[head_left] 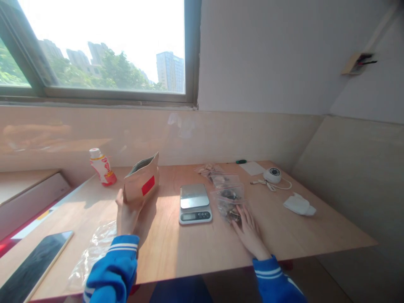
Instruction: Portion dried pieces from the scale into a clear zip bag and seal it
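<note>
My left hand (127,216) is raised and shut around the lower part of a kraft paper bag (141,179), which has a red label and an open mouth with a grey lining. My right hand (249,232) lies with its fingers spread on a clear zip bag (229,202) holding dark dried pieces. Two more clear bags (217,176) lie just behind it, touching each other. Between my hands stands a digital kitchen scale (195,203) with a steel platform, touched by neither hand.
The wooden table (176,248) holds a plastic bottle (102,167), a white corded device (273,175), a crumpled white cloth (299,205), a white card (252,168), crumpled clear plastic (93,252) and a dark tablet (34,267). A wall backs the table.
</note>
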Demonstrator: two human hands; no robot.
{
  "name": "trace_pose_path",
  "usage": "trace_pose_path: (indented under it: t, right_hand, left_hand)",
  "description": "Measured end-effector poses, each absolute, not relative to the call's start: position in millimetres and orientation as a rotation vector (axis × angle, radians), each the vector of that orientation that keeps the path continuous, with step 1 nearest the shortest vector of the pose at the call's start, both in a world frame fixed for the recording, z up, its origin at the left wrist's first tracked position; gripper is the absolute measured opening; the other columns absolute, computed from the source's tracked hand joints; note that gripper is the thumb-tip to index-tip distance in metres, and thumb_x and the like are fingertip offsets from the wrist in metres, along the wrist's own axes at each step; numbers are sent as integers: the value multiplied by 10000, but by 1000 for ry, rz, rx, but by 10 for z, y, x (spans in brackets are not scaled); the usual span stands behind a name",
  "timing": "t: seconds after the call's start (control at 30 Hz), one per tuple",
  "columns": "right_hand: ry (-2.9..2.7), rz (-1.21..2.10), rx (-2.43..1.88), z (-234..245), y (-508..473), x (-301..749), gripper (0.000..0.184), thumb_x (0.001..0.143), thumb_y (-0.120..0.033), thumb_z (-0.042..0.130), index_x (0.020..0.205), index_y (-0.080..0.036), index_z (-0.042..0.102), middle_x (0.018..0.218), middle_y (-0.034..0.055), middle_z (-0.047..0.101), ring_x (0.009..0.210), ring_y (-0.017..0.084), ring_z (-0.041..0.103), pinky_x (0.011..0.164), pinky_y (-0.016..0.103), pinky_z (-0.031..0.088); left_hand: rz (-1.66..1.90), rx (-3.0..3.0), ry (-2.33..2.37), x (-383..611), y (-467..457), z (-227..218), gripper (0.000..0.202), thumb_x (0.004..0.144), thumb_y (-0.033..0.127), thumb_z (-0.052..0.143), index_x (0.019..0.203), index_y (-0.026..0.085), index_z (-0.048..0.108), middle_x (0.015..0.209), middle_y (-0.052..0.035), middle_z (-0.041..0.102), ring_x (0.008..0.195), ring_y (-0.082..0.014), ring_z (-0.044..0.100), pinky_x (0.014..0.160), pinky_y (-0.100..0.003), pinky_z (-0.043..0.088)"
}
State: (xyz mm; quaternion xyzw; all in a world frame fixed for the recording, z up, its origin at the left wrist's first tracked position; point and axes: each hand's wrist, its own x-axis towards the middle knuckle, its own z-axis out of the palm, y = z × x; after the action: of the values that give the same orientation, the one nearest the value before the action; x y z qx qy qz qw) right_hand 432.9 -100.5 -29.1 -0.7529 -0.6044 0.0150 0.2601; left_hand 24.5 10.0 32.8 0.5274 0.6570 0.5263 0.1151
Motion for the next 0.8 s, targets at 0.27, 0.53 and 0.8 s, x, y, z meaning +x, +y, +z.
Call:
trace_pose_path:
  t: [0.27,0.53,0.8]
  right_hand:
    - [-1835,179,-1451,1119,-919,3647,433,985,-382,323,1379,-270,462,1422,98,461,1335,236,424,1098,443,365]
    - [-2094,14,-1019,1446,-357,2635,351,991,-238,334,1236,-156,572,1351,120,525,1330,214,397,1130,393,334]
    - [-2547,67,-1104,1350,-301,2553,240,870,-150,484,744,-134,688,783,94,713,699,197,652,624,283,501]
  left_hand:
    - [1585,1634,1928,128,223,-143,317,807,313,496,1101,207,549,953,-82,646,961,-343,616,828,-468,485]
    - [1562,1972,1546,158,192,-99,427,782,228,461,1181,159,596,1198,-93,634,1136,-309,575,1030,-480,412]
    - [1440,2014,1544,183,203,-29,472,701,241,494,1131,151,666,1163,-119,666,1102,-315,587,1002,-469,419]
